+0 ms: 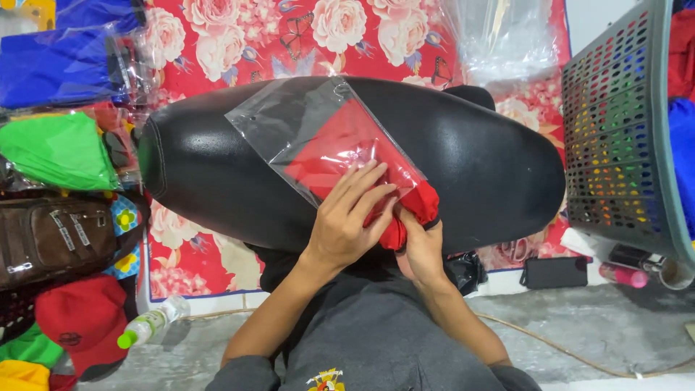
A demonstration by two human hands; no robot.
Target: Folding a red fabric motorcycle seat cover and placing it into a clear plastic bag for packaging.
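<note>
A clear plastic bag (289, 119) lies on a black padded cushion (478, 159) across my lap. A folded red cloth (340, 145) is partly inside the bag, with its near end bunched out of the bag's mouth. My left hand (351, 217) lies flat on the bag and cloth, fingers spread and pointing up-right. My right hand (422, 250) grips the bunched red end at the cushion's near edge.
A grey perforated basket (615, 145) holding coloured items stands at the right. Bagged blue (58, 65) and green cloths (58, 152), a brown bag (51, 235), a red cap (83, 318) and a bottle (148, 326) lie at the left. A black phone (554, 273) rests on the floor.
</note>
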